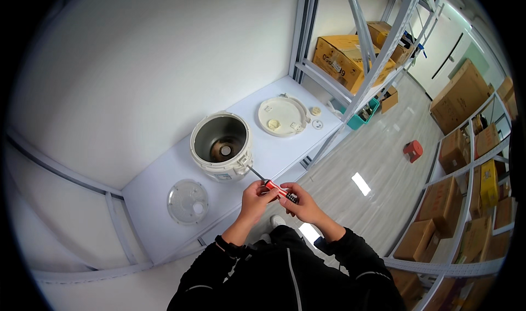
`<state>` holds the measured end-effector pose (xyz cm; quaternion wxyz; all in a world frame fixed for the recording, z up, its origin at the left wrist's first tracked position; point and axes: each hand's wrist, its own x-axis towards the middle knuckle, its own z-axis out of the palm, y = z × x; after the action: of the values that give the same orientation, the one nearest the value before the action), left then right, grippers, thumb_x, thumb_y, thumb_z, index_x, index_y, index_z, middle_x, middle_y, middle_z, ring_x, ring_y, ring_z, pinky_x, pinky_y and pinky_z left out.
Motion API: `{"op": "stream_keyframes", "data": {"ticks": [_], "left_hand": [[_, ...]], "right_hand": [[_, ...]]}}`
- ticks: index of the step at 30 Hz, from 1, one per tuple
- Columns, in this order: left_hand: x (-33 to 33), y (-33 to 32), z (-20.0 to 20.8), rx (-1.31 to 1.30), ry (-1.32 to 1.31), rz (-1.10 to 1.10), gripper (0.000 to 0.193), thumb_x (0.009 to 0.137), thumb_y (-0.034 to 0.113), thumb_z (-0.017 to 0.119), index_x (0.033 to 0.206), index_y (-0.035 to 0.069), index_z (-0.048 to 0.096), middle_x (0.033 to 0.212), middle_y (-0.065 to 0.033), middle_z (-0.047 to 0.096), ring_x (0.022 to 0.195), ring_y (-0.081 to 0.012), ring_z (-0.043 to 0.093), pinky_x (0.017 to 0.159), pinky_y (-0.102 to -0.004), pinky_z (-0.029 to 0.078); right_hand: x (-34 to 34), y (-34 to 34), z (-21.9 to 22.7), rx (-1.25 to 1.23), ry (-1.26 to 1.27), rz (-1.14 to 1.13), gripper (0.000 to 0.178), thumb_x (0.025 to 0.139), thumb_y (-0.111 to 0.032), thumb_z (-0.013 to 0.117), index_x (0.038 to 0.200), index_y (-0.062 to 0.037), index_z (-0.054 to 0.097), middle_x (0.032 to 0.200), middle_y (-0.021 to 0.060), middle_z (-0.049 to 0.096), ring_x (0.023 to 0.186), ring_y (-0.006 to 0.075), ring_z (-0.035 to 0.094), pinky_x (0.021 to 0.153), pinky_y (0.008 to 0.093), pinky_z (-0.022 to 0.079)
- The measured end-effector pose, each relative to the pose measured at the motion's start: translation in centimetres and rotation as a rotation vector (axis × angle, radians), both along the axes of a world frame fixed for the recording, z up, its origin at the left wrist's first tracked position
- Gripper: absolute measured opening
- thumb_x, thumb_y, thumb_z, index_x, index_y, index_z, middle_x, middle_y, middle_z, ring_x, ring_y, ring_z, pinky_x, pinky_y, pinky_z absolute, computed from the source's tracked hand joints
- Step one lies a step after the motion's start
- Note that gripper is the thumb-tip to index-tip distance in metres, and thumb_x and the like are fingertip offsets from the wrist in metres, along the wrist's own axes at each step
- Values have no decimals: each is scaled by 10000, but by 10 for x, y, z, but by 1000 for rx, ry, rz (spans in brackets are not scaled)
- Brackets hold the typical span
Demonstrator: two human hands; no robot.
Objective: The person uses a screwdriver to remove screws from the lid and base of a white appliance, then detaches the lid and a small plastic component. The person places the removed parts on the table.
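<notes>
A screwdriver (pixel 276 190) with a red and black handle is held in both hands in front of my body. My left hand (pixel 256 199) closes round the front of the handle, near the shaft. Toward the black end, my right hand (pixel 304 203) grips the handle with its fingers. The shaft points up and left to the side of a white rice cooker body (pixel 223 171); whether its tip touches cannot be made out. The cooker has no lid on, and its grey inside shows brown stains round a pale disc at the bottom.
On the white table (pixel 241 196) lie a clear round cover (pixel 187 201), a white cooker lid (pixel 276 109) and small round parts (pixel 315 111). A metal rack with cartons (pixel 342 56) rises at the table's right end. A red stool (pixel 413 150) and shelves of boxes stand farther right.
</notes>
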<state>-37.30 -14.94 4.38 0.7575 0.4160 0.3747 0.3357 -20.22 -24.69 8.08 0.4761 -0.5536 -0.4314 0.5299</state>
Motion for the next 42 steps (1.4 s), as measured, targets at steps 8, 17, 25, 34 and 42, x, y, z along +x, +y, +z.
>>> {"op": "stream_keyframes", "data": {"ticks": [8,17,25,34,42], "left_hand": [[5,-7,-1,21,-136,63,425,965,35,760,1328,-65,563,1184,-158,713,1093,-196,710,950,-330,610],[7,2,2,-11,-12,-50,358,997,86,749,1288,-52,592,1135,-116,705,1025,-180,722,899,-332,639],[5,-1,1,-5,-115,-27,445,1010,35,691,1409,-65,522,1244,-164,698,1124,-230,714,978,-353,617],[5,3,15,-63,-26,-43,312,1003,80,725,1263,-35,598,1134,-99,676,1042,-195,723,894,-364,656],[4,3,5,-14,-65,-9,353,1019,107,707,1316,-37,582,1152,-106,685,1045,-197,714,934,-362,630]], "right_hand": [[15,2,-16,-89,217,47,435,1022,-183,667,1425,-63,553,1004,52,693,752,108,632,634,266,515],[6,-3,-15,285,-196,-17,478,967,-153,784,1389,-70,576,1073,32,623,715,94,570,662,263,499],[16,2,7,-171,179,90,428,1063,-202,662,1447,-67,529,1096,65,654,753,109,612,645,266,503],[10,1,-4,77,-149,49,641,910,-121,829,1466,-75,514,1099,71,625,922,155,680,804,309,559],[11,4,-4,81,-136,88,553,933,-168,821,1414,-50,575,1019,51,686,893,122,650,813,306,541]]}}
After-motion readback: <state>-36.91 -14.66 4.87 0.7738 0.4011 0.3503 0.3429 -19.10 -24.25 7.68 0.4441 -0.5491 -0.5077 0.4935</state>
